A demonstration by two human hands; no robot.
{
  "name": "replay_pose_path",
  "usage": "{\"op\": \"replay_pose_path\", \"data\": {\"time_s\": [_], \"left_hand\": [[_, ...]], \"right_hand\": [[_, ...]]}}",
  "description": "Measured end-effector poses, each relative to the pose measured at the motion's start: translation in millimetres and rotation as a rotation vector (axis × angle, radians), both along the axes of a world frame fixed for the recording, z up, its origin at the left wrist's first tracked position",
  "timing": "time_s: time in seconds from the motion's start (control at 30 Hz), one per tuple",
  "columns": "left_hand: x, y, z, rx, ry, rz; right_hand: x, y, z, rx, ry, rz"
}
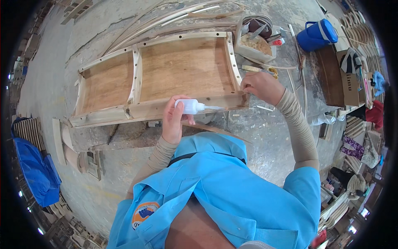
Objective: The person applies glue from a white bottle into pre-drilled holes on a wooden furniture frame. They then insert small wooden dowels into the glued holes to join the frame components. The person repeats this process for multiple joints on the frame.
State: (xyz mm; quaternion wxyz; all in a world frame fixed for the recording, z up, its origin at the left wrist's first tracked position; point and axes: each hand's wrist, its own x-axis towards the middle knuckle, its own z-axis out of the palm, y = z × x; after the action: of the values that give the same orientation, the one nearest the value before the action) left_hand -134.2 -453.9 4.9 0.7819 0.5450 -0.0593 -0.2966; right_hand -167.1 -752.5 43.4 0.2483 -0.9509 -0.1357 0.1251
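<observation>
A white squeeze bottle [190, 106] with a long clear nozzle lies sideways in my left hand [173, 121], fingers closed round it. Its nozzle points right, along the near rail of a wooden frame [151, 106] with a plywood panel [182, 68]. Holes dot the frame's rails, and a curved crosspiece [135, 74] divides it. At the frame's near right corner, my right hand [265, 86] has its fingers pinched together close to the wood. Whatever those fingertips hold, if anything, is too small to make out.
Behind my right hand stands a pale tub [253, 49] of tools and brownish material. Farther right are a blue cooler jug [317, 35] and a cardboard box [350, 85]. Long wood strips [166, 18] lie beyond the frame. A blue tarp [35, 170] hangs at far left.
</observation>
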Motion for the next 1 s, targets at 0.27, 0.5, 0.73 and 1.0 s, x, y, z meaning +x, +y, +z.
{"op": "replay_pose_path", "data": {"time_s": [0.27,0.5,0.73,1.0], "left_hand": [[-2,3,-2,0.002,0.001,0.009],[-7,4,-14,0.092,-0.022,0.055],[-5,1,-9,0.1,-0.016,0.066],[-2,-3,-6,0.165,-0.105,0.024]], "right_hand": [[-15,12,9,-0.182,-0.099,0.045],[-49,29,4,-0.207,-0.098,-0.147],[-47,49,-5,-0.168,-0.004,-0.404],[-58,52,-9,-0.329,-0.279,-0.297]]}}
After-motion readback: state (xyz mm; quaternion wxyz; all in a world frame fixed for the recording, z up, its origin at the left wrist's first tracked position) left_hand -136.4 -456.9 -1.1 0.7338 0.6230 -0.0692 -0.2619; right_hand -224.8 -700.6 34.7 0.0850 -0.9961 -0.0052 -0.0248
